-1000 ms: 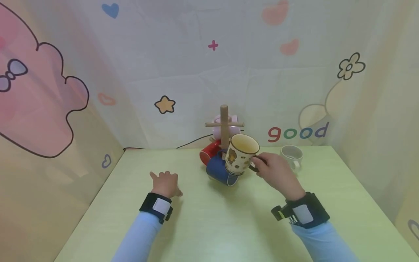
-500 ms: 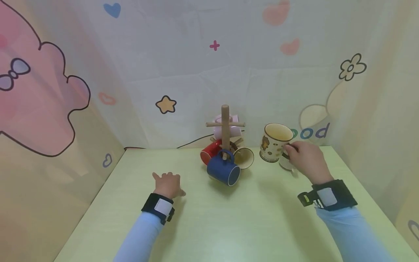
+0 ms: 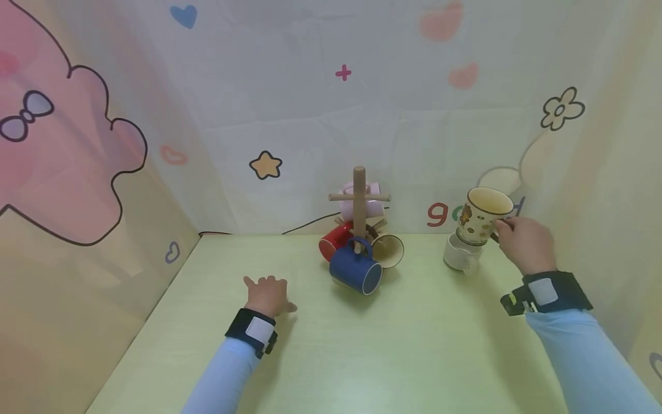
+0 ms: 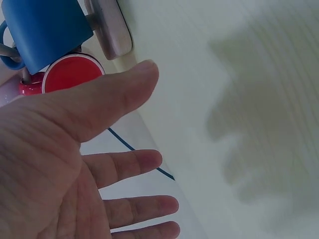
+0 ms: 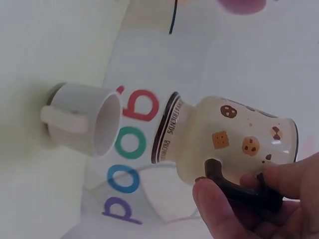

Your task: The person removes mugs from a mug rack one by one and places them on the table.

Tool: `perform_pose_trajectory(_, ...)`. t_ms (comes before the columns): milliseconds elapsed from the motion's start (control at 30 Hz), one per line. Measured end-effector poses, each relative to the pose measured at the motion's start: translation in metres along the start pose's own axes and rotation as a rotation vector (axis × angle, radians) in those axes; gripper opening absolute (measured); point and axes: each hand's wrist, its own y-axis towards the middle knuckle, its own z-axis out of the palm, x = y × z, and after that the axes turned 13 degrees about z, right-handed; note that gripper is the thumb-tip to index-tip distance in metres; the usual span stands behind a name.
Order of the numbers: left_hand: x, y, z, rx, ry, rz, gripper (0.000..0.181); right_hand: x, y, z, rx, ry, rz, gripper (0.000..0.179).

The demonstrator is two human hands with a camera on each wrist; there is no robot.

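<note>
My right hand (image 3: 528, 244) pinches the dark handle of a cream mug (image 3: 478, 221) printed with cookies and a bear. Held upright, that mug is above a white mug (image 3: 457, 256) standing on the table. A gap shows between the two mugs in the right wrist view, where the dark handle (image 5: 244, 194) sits between thumb and fingers. My left hand (image 3: 267, 296) hovers over the table with fingers spread, holding nothing. To its right stands a wooden mug tree (image 3: 359, 201) bearing a blue mug (image 3: 354, 271), a red mug (image 3: 333, 241), a cream-lined mug (image 3: 389, 250) and a pink mug (image 3: 372, 210).
The pale green table (image 3: 362, 356) meets a printed curtain (image 3: 289, 115) at the back and both sides. A thin dark cord (image 3: 310, 223) runs along the curtain behind the mug tree.
My right hand has carried the printed mug rightward, from in front of the mug tree to above the white mug. My left hand has stayed almost still.
</note>
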Motion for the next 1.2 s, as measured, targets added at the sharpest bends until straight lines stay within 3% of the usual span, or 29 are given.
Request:
perform_pose_trajectory(200, 0.000, -0.001, 0.001, -0.004, 0.002, 0.004, 0.060, -0.022, 0.008, 0.001, -0.043, -0.007, 0.099, 0.045)
perform_pose_trajectory(400, 0.000, -0.004, 0.001, -0.009, -0.001, 0.004, 0.058, -0.045, 0.014, 0.005, 0.020, -0.015, 0.239, 0.046)
perform_pose_trajectory(533, 0.001, -0.005, 0.002, -0.014, 0.001, 0.002, 0.058, -0.063, 0.018, 0.011, 0.031, -0.021, 0.290, 0.047)
perform_pose_trajectory(800, 0.002, -0.008, 0.006, -0.006, -0.018, -0.010, 0.057, -0.093, 0.023, 0.034, 0.106, -0.066, 0.345, 0.049)
perform_pose_trajectory(1200, 0.007, -0.009, 0.011, -0.013, -0.026, -0.018, 0.053, -0.096, 0.027, 0.053, 0.156, -0.114, 0.343, 0.053)
